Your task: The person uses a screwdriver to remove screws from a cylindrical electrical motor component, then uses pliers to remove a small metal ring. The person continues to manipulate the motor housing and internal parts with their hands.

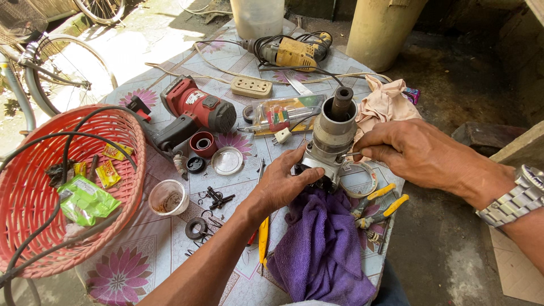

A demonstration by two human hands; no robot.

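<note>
A grey metal power-tool housing (333,133) with a dark cylinder on top stands upright on a purple cloth (322,249). My left hand (283,181) grips the housing's base from the left. My right hand (416,153), with a metal watch (518,198) on the wrist, pinches a thin metal tool (351,154) against the housing's right side. A red and black power-tool body (195,110) lies further left on the flowered tablecloth (141,249).
A red plastic basket (34,187) with packets and a black cable sits at left. Small screws (218,198), caps, a plastic cup (168,197), yellow-handled pliers (377,207), a yellow screwdriver, a yellow drill (289,52), a socket strip and a beige rag (385,105) crowd the table. A bicycle stands far left.
</note>
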